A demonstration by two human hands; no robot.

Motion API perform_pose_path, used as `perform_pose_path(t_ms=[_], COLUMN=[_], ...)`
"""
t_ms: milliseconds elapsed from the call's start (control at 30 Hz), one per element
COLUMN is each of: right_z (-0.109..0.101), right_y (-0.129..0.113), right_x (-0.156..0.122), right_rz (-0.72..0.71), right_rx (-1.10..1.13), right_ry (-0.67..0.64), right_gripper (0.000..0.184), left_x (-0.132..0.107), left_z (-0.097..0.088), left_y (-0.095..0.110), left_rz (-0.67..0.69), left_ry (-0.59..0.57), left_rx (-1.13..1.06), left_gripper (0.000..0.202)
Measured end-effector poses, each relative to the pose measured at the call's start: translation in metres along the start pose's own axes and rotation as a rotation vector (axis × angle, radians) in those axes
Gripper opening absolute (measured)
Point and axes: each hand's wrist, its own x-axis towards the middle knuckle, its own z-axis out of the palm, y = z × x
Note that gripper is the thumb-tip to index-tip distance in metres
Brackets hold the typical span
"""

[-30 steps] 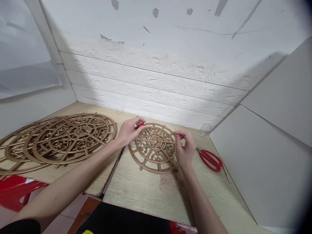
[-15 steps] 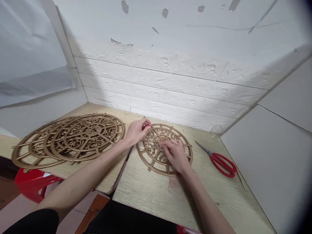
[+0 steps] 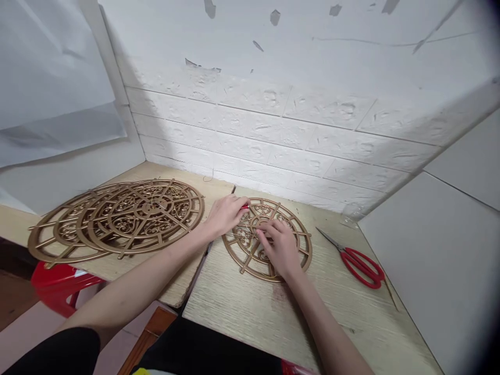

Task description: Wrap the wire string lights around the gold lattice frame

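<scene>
A round gold openwork disc (image 3: 308, 247) with spokes and scrollwork lies flat on the wooden tabletop. My left hand (image 3: 226, 214) is at its upper left edge, fingers closed on a small red object (image 3: 245, 207), mostly hidden by the fingers. Over the middle of the disc is my right hand (image 3: 280, 249), its thumb and fingertips drawn together near the hub. What they pinch, if anything, is too small to make out. A thin strand (image 3: 246, 227) seems to run across the disc between the two hands.
Several similar gold discs (image 3: 121, 249) overlap in a pile at left. Red-handled scissors (image 3: 342, 250) lie to the right, blades toward the disc. Clear plastic (image 3: 351, 214) sits near the back corner. White walls close in the tabletop, and a red stool (image 3: 58, 286) stands below left.
The view has shifted slightly. My left hand has turned a little and moved in over the disc's edge, so less of the red object shows. My right hand remains near the hub.
</scene>
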Motion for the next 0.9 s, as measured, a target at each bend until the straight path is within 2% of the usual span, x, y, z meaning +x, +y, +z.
perform_pose_path(t_ms=[200, 367, 600, 667, 733, 833, 900], right_z=[0.003, 0.001, -0.001, -0.003, -0.004, -0.003, 0.001], right_y=[0.001, 0.002, 0.005, 0.007, 0.010, 0.019, 0.027], right_x=[0.001, 0.002, 0.001, 0.002, 0.003, 0.006, 0.007], right_rz=[-0.022, 0.024, -0.045, -0.063, -0.024, 0.175, 0.328], right_rx=[-0.030, -0.070, 0.080, 0.163, 0.233, 0.222, 0.206], right_ry=[-0.110, -0.177, -0.233, -0.200, -0.098, 0.143, 0.237], right_gripper=[0.019, 0.028, 0.011, 0.010, 0.014, 0.021, 0.032], left_x=[-0.001, -0.002, -0.004, -0.004, -0.004, -0.004, -0.004], left_z=[0.006, 0.010, 0.011, 0.010, 0.009, 0.009, 0.012], left_y=[-0.002, -0.003, 0.000, 0.001, 0.002, 0.003, 0.004], left_rz=[0.062, 0.043, 0.081, 0.087, 0.089, 0.087, 0.073], left_ry=[-0.039, -0.032, 0.014, 0.015, 0.011, 0.017, 0.037], left_rx=[0.012, -0.048, -0.084, -0.090, -0.105, -0.184, -0.309], left_gripper=[0.022, 0.023, 0.021, 0.021, 0.021, 0.021, 0.020])
